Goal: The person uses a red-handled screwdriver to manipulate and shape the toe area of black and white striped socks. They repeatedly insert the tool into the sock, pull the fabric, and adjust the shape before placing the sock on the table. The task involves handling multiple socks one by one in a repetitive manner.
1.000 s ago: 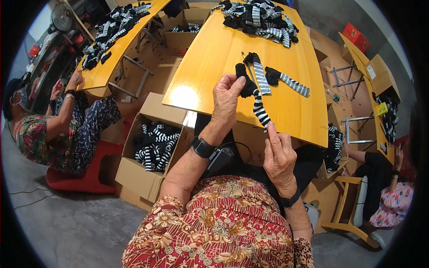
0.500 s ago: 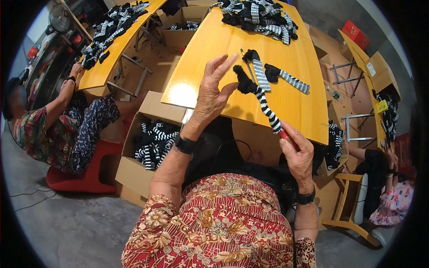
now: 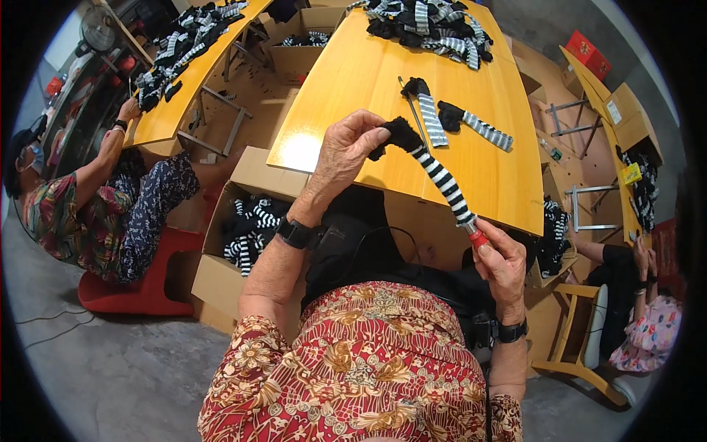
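A black-and-white striped fabric tube [image 3: 444, 179] with a fluffy black end stretches between my hands, above the near edge of the table. Thumb and fingers of my left hand [image 3: 346, 151] pinch the black end. My right hand [image 3: 502, 258] is closed round a red-handled tool [image 3: 478, 237], whose metal shaft enters the lower end of the tube; the rest of the shaft is hidden inside. Just beyond, two grey-and-white striped pieces with black ends lie on the table, one upright [image 3: 433, 121] and one slanting [image 3: 488, 134]. A thin dark rod [image 3: 414, 110] rests beside the first.
The yellow table [image 3: 324, 103] carries a heap of striped pieces [image 3: 431, 29] at its far end. Open cardboard boxes of striped pieces stand at left [image 3: 213, 283] and right [image 3: 552, 236]. Seated people work at the left table [image 3: 202, 66] and at far right.
My left hand has closed from spread fingers onto the black end of the tube. The tool has slid partly out, showing metal, as my right hand moved slightly right and down.
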`<action>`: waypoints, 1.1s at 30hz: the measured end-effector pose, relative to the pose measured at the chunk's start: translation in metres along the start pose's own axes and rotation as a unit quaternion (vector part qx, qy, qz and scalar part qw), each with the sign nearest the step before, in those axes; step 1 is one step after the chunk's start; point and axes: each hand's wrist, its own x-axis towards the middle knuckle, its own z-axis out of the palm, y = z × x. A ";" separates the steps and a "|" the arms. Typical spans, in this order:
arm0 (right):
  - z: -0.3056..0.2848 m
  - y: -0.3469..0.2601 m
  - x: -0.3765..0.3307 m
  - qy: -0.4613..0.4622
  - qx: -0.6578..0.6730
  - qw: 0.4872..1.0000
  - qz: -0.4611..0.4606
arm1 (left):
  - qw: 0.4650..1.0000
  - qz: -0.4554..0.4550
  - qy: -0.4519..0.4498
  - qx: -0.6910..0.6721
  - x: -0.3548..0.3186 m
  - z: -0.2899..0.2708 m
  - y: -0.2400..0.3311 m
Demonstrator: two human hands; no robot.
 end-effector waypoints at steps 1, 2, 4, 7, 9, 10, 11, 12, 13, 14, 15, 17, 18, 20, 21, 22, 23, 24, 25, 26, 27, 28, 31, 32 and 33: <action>0.000 0.006 0.000 0.005 0.019 1.000 -0.006 | 0.999 -0.007 -0.003 -0.031 0.000 0.004 0.001; -0.001 0.010 -0.001 0.009 0.038 0.999 -0.011 | 0.999 -0.031 -0.011 -0.040 -0.003 0.008 0.004; 0.001 0.011 0.002 0.005 0.045 0.999 -0.008 | 0.997 -0.043 -0.004 -0.063 -0.005 0.015 0.014; 0.001 0.013 0.002 -0.005 0.056 0.998 -0.018 | 0.997 -0.034 0.000 -0.062 -0.002 0.013 0.014; 0.002 0.016 0.001 -0.008 0.068 0.997 -0.026 | 0.997 -0.022 -0.007 -0.080 0.000 0.011 0.014; 0.003 0.017 0.001 -0.009 0.076 0.997 -0.030 | 0.995 -0.034 -0.009 -0.094 0.000 0.012 0.015; 0.004 0.019 0.001 -0.009 0.084 0.996 -0.034 | 0.993 -0.046 -0.011 -0.109 -0.001 0.014 0.018; 0.005 0.020 0.001 -0.009 0.104 0.994 -0.039 | 0.991 -0.058 -0.012 -0.124 -0.002 0.016 0.019; 0.006 0.021 0.001 -0.009 0.125 0.991 -0.043 | 0.990 -0.058 -0.018 -0.124 -0.002 0.017 0.020; 0.007 0.022 0.001 -0.008 0.146 0.988 -0.047 | 0.990 -0.058 -0.025 -0.124 -0.002 0.018 0.020; 0.012 0.023 0.001 0.003 0.175 0.984 -0.040 | 0.990 -0.057 -0.031 -0.124 -0.003 0.020 0.020; 0.023 0.025 0.001 0.031 0.231 0.972 -0.023 | 0.989 -0.060 -0.025 -0.136 -0.004 0.030 0.018; 0.024 0.027 0.000 0.019 0.241 0.970 -0.026 | 0.988 -0.061 -0.023 -0.142 -0.005 0.033 0.018; 0.026 0.026 0.004 0.017 0.221 0.975 -0.024 | 0.991 -0.049 -0.001 -0.125 -0.007 0.033 0.020; 0.026 0.025 0.006 0.016 0.212 0.977 -0.023 | 0.992 -0.042 0.010 -0.116 -0.007 0.033 0.021; 0.026 0.021 0.009 0.006 0.194 0.981 -0.026 | 0.992 -0.050 0.016 -0.117 -0.008 0.031 0.022; 0.024 0.020 0.009 0.002 0.185 0.982 -0.023 | 0.991 -0.058 0.022 -0.118 -0.008 0.029 0.023; 0.022 0.020 0.008 -0.002 0.176 0.984 -0.020 | 0.990 -0.066 0.029 -0.118 -0.008 0.028 0.023; 0.020 0.020 0.009 -0.007 0.165 0.986 -0.016 | 0.989 -0.062 0.043 -0.131 -0.008 0.026 0.022; 0.018 0.020 0.008 -0.011 0.166 0.986 -0.005 | 0.986 -0.059 0.056 -0.144 -0.006 0.024 0.019; 0.018 0.020 0.006 -0.015 0.168 0.986 0.005 | 0.984 -0.055 0.070 -0.156 -0.005 0.023 0.018; 0.017 0.020 0.005 -0.018 0.169 0.985 0.015 | 0.986 -0.050 0.072 -0.143 -0.005 0.021 0.017; 0.022 0.022 0.001 -0.018 0.200 0.980 0.017 | 0.981 -0.046 0.102 -0.157 -0.006 0.021 0.009; 0.027 0.020 0.000 0.015 0.201 0.979 0.019 | 0.984 -0.045 0.097 -0.141 -0.006 0.020 0.009; 0.029 0.021 0.001 0.016 0.202 0.979 0.015 | 0.987 -0.044 0.092 -0.126 -0.006 0.020 0.009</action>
